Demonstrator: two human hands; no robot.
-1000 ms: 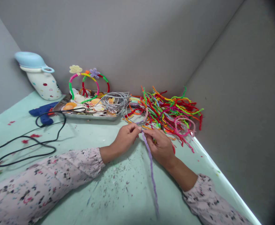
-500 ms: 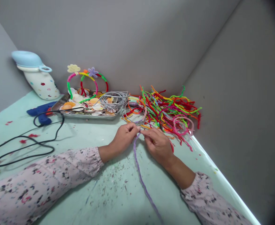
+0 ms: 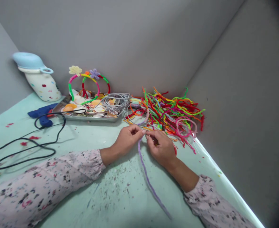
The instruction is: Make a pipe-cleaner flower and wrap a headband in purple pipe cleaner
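Note:
A long purple pipe cleaner [image 3: 147, 177] hangs down from between my hands, its lower part trailing toward the near side of the table. My left hand [image 3: 129, 138] pinches its upper end between thumb and forefinger. Close against those fingertips, my right hand [image 3: 160, 146] has its thumb and forefinger pressed together at the same end; the tip itself is hidden by the fingers. Just beyond my hands lie a thin grey wire loop [image 3: 127, 117] and a heap of coloured pipe cleaners [image 3: 168, 110].
Left of the heap, a metal tray [image 3: 92, 118] holds shells, coiled wire and two flower-topped rings [image 3: 98, 90]. A blue glue gun [image 3: 44, 116] with a looping black cable [image 3: 22, 138] lies further left, near a white bottle [image 3: 44, 85]. Grey walls stand behind.
The fingertips of both hands have shifted slightly right. The purple pipe cleaner has moved right, and its lower end now shows on the table.

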